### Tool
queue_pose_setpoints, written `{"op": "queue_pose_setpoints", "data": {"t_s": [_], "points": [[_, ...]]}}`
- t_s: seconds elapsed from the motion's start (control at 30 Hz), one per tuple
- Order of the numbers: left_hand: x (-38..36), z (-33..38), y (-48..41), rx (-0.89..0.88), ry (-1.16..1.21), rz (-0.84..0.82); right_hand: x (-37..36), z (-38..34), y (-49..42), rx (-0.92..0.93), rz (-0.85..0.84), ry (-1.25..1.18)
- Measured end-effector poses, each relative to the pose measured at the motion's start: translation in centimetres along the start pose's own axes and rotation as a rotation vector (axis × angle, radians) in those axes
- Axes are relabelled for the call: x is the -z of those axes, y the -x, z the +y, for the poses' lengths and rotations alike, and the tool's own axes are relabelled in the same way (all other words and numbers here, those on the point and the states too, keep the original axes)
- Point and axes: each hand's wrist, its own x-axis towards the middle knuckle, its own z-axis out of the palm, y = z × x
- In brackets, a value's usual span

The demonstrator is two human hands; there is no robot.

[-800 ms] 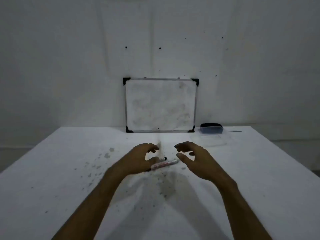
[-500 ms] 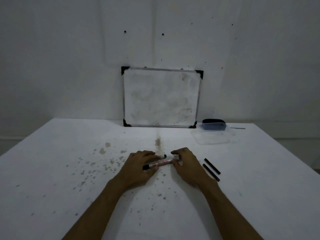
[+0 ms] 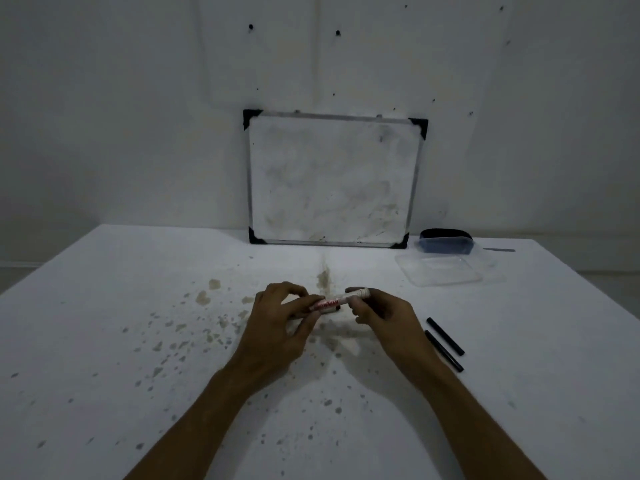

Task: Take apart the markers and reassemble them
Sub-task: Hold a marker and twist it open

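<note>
Now both hands hold the marker [image 3: 337, 301] lifted.

Single head-worn view, forward and down over the table [image 3: 104, 341], facing the wall

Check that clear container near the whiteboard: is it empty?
It looks empty: the table shows through the clear container and nothing lies inside. The dark-lidded box behind it is separate.

Dim room. Pale wall [image 3: 104, 116] with small dark holes. White table [image 3: 86, 341], brown-stained; a smudged whiteboard [image 3: 332, 181] stands on it, leaning against the wall.
</note>
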Motion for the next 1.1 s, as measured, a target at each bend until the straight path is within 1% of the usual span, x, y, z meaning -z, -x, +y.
{"op": "queue_pose_setpoints", "data": {"t_s": [0.03,0.13,0.2,0.23,0.3,0.37,0.5,0.6,0.67,0.7,0.77,0.83,0.87,0.9,1.0,1.1], "points": [[0.1,0.5,0.0,-0.015,0.019,0.008,-0.5,-0.1,0.1,0.003,0.006,-0.060],[0.0,1.8,0.2,-0.036,0.056,-0.039,-1.3,-0.4,0.2,-0.046,0.023,-0.277],[-0.2,2.7,0.5,-0.005,0.110,-0.054,-1.2,-0.8,0.3,-0.091,-0.007,-0.424],[-0.2,3.3,0.5,0.034,0.158,-0.049,-1.1,-1.0,0.4,-0.109,-0.034,-0.457],[0.2,4.1,0.3,0.166,0.280,-0.032,-0.7,-1.5,0.9,-0.140,-0.123,-0.396],[0.6,4.3,0.2,0.241,0.372,-0.043,-0.6,-1.9,1.5,-0.155,-0.224,-0.295],[0.8,4.0,0.1,0.271,0.519,-0.082,-0.8,-2.6,1.9,-0.171,-0.267,-0.105],[0.6,3.6,-0.3,0.309,0.572,-0.033,-0.7,-2.5,2.0,-0.187,-0.292,-0.085],[0.6,3.6,-0.4,0.401,0.648,-0.010,-0.2,-2.4,2.0,-0.224,-0.376,-0.186],[0.6,3.7,-0.4,0.462,0.678,0.013,0.1,-2.4,2.0,-0.241,-0.432,-0.276],[0.8,3.6,-0.5,0.566,0.724,0.077,0.8,-1.9,1.9,-0.273,-0.488,-0.540],[1.2,3.5,-0.5,0.610,0.750,0.116,1.0,-1.3,1.7,-0.277,-0.425,-0.783],[1.3,3.5,-0.5,0.611,0.746,0.111,0.7,-1.0,1.7,-0.263,-0.362,-0.826],[1.3,3.8,-0.4,0.606,0.729,0.091,0.2,-0.7,1.6,-0.251,-0.289,-0.815],[0.9,5.2,0.5,0.549,0.670,-0.020,-1.5,-0.3,1.6,-0.222,-0.084,-0.653],[0.0,6.5,1.4,0.484,0.679,-0.077,-2.1,-0.3,1.9,-0.175,0.066,-0.410]]}}
